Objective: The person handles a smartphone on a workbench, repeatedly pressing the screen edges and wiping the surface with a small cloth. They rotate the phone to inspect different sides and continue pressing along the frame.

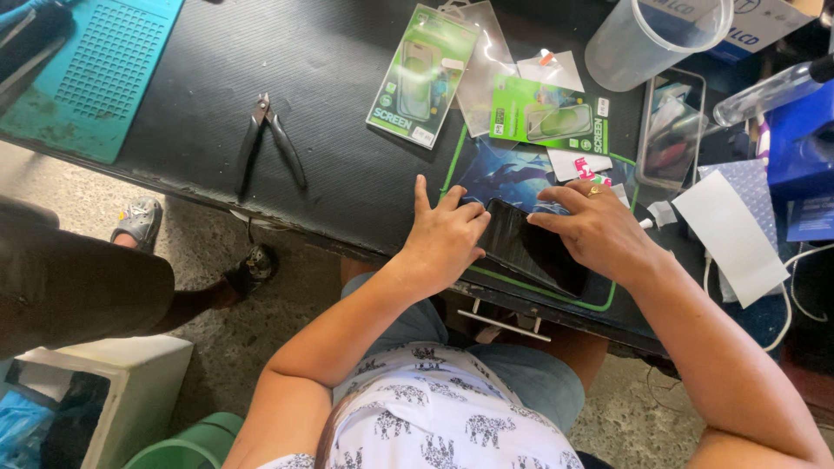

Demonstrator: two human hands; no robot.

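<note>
Two hands: left hand (445,236) and right hand (598,227), both pressing flat on one black glossy smartphone (532,252)
Phone: lying on a blue green-edged mat (504,170) at the near edge of the black bench (330,78)
Two green screen-protector packets (423,76): above the mat
One pair of black pliers (271,139): left, well apart
One clear plastic cup (651,39): top right

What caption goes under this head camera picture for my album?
Both hands, left and right, press on a black phone lying on a blue mat, with pliers nearby.
</note>
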